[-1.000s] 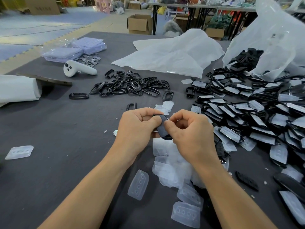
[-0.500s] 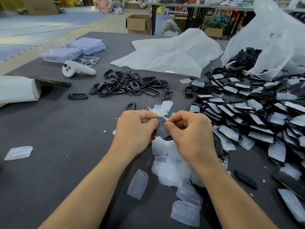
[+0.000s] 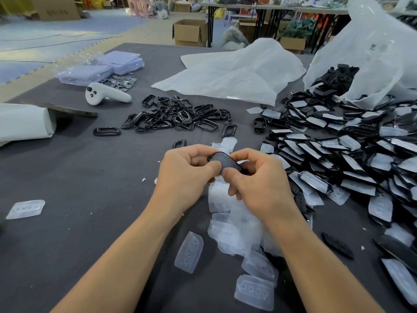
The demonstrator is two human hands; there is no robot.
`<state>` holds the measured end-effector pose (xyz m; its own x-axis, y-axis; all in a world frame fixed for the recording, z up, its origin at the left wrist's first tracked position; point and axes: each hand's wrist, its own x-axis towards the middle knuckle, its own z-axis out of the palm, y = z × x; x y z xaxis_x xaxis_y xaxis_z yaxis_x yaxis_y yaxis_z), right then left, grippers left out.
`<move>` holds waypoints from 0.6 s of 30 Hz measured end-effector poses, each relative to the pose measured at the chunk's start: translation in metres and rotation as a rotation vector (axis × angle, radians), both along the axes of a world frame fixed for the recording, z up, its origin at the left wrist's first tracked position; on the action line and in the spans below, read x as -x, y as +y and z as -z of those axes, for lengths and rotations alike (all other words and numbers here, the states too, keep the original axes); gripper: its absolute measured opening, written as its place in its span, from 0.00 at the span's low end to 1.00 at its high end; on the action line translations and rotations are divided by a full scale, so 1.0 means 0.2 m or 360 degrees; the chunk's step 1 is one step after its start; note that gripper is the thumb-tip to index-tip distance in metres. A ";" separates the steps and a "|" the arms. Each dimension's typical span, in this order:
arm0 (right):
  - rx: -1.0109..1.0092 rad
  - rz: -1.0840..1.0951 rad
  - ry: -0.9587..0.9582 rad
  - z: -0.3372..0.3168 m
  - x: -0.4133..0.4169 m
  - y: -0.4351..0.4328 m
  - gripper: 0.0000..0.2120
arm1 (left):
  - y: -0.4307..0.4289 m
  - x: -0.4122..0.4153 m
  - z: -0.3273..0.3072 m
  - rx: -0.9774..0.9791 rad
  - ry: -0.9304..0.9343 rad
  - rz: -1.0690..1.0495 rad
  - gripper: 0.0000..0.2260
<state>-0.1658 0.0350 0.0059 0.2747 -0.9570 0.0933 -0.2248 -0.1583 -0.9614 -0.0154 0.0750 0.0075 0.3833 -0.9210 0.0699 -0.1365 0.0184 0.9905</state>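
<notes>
A: You had the black shell (image 3: 223, 161) just above the middle of the frame, lifted off the surface (image 3: 79, 177) and taken from both sides.

B: Right. Your left hand (image 3: 187, 175) curled round its left end, and your right hand (image 3: 259, 184) pinched the right end, thumb at the near edge and fingers behind.

A: It looked light and stiff to me: a small moulded plastic piece with a smooth face, probably slippery under a flat fingertip.

B: So you were better off gripping the rims at the two ends than the face. Thin plastic like that could scuff or crack if you twisted it hard.

A: The heap of clear soft pads (image 3: 234, 227) lay just below your hands, in the lower middle. The black frames (image 3: 178, 116) sat well apart, toward the upper centre.
</notes>
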 end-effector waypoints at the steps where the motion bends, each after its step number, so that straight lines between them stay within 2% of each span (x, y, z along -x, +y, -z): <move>1: -0.0016 -0.0016 -0.0007 0.00 0.00 0.00 0.07 | 0.00 -0.01 0.00 -0.0018 -0.0050 0.0044 0.13; 6: -0.0066 -0.0095 -0.0036 0.00 0.02 -0.01 0.08 | 0.01 0.00 -0.02 -0.0135 -0.0112 0.0095 0.12; 12: -0.0150 -0.0109 -0.0151 0.01 0.00 -0.01 0.12 | 0.00 -0.01 0.00 -0.0047 -0.0385 -0.0005 0.12; 18: -0.0078 -0.0095 -0.0056 0.03 -0.01 -0.01 0.07 | 0.02 0.01 0.00 -0.0009 -0.0699 -0.0113 0.08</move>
<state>-0.1632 0.0332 0.0003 0.3289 -0.9426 0.0576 -0.1822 -0.1232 -0.9755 -0.0181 0.0786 0.0067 0.3809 -0.8942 0.2350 -0.5448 -0.0117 0.8385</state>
